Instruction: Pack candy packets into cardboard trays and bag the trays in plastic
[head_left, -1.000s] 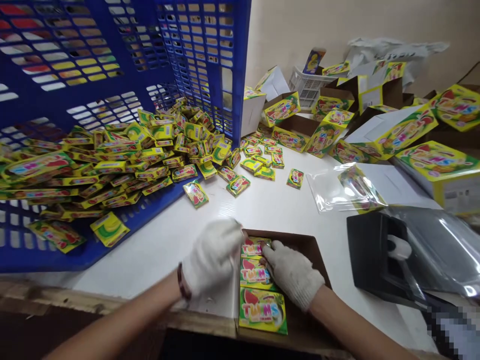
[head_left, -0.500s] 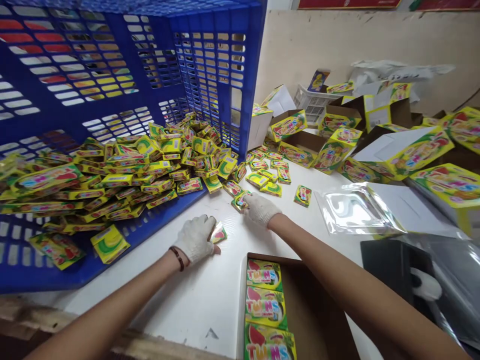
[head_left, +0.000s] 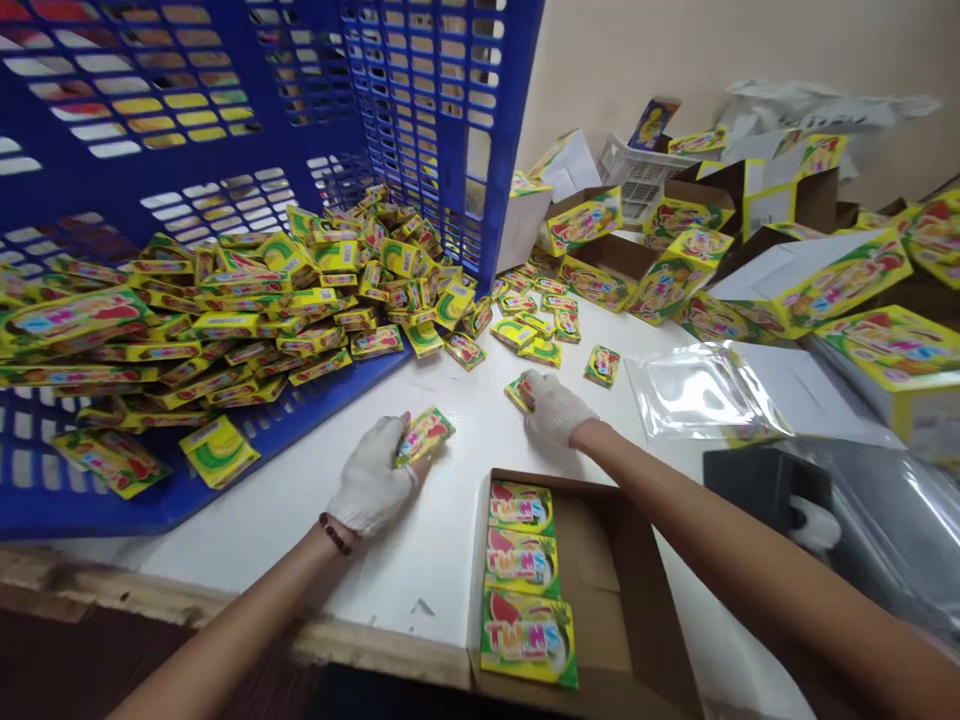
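Note:
My left hand [head_left: 377, 475], in a white knit glove with a beaded bracelet at the wrist, grips a small yellow-green candy box [head_left: 424, 436] with fruit pictures, just over the white table. My right hand [head_left: 553, 408], also gloved, is closed on another small candy box [head_left: 519, 393]; its fingers partly cover it. Below the hands stands an open brown carton [head_left: 651, 590]. Along its left side lie three TWINS packs [head_left: 520, 560] in a column, and its right part shows bare cardboard.
At left, a blue plastic crate [head_left: 480, 235] lies on its side, with a heap of small candy boxes [head_left: 292, 290] spilling out. Loose boxes [head_left: 601, 366] lie beyond my right hand. Open display cartons [head_left: 600, 270], a clear plastic sheet [head_left: 697, 390] and a black tape dispenser [head_left: 765, 490] occupy the right.
My left hand has raised and turned its candy box so its printed face shows. My right hand has drawn a box rightward, away from the heap. The view has shifted slightly.

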